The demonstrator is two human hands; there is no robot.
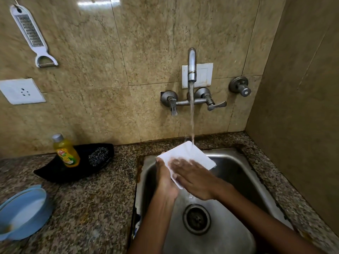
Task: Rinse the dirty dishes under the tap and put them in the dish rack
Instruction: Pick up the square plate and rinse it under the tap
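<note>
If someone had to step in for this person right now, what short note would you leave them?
Left hand: grips the left edge of the white square plate, holding it tilted over the steel sink.
Right hand: lies flat on the plate's face, fingers blurred, apparently rubbing.
Tap: running, the stream lands on the plate's far edge.
Waiting: blue bowls stacked on the counter to the left, residue visible in the top one.
Done: nothing shown as finished; no dish rack in view.
Left: finish rinsing the plate, rack it, then rinse the bowls.
</note>
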